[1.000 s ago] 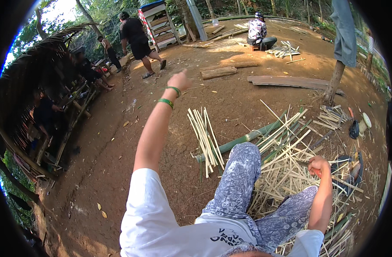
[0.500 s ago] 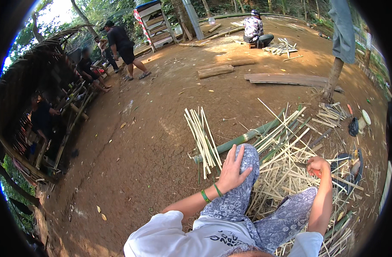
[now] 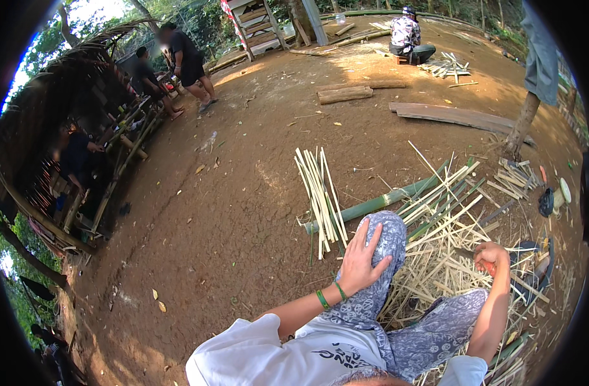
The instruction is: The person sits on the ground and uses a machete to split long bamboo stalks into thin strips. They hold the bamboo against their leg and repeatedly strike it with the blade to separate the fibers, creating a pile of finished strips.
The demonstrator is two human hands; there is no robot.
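Note:
My left hand (image 3: 361, 262) lies flat on my raised knee with its fingers spread, holding nothing. Green bands circle that wrist. My right hand (image 3: 492, 257) is closed round the orange-red handle of a knife (image 3: 464, 252), whose dark blade points left over a heap of pale bamboo shavings and strips (image 3: 446, 267). Just beyond my left hand, a bundle of split bamboo strips (image 3: 320, 196) leans across a green bamboo pole (image 3: 372, 207). More strips (image 3: 446, 193) rest across the pole's right part.
A wooden plank (image 3: 455, 118) and short logs (image 3: 346, 94) lie ahead. At the right are a post (image 3: 521, 125), split wood pieces (image 3: 514, 178) and a dark bag (image 3: 546, 202). One person (image 3: 406, 38) sits far off; others stand or sit by a thatched shelter (image 3: 43, 128) at left.
The view has turned a little left, so the scene sits farther right. My left hand stays on the knee and my right hand keeps the knife. A standing person has moved nearer a seated one.

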